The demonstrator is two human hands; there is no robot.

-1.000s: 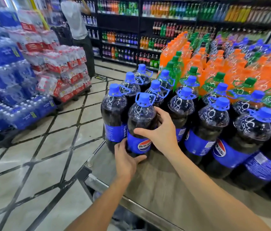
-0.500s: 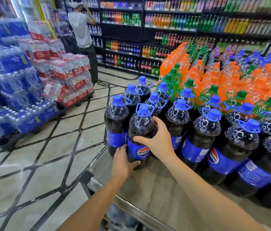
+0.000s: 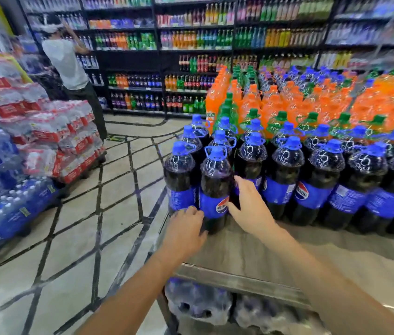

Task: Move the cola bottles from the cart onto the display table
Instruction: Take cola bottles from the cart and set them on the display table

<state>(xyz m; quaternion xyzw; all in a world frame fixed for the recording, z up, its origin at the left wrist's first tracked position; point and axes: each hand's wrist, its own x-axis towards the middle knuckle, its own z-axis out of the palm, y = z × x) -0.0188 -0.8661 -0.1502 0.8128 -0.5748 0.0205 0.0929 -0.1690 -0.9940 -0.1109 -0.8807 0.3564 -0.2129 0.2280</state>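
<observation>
A cola bottle (image 3: 215,189) with a blue cap and blue label stands at the front left of the display table (image 3: 288,252), touching the row of other cola bottles (image 3: 285,180). My left hand (image 3: 186,228) holds its lower left side, fingers and thumb curled round the base. My right hand (image 3: 251,209) lies against its right side, fingers fairly straight in the gap to the neighbouring bottle and thumb touching the label. The cart is out of view.
Orange and green soda bottles (image 3: 275,102) fill the table behind the cola. Shrink-wrapped packs (image 3: 200,303) lie under the table. Stacked water packs (image 3: 46,141) stand on the left across the tiled floor. A person (image 3: 70,66) stands at the far drink shelves (image 3: 191,39).
My right hand has loosened from a wrap round the bottle to straighter fingers at its side. The left hand stays at the base. My view has tilted upward.
</observation>
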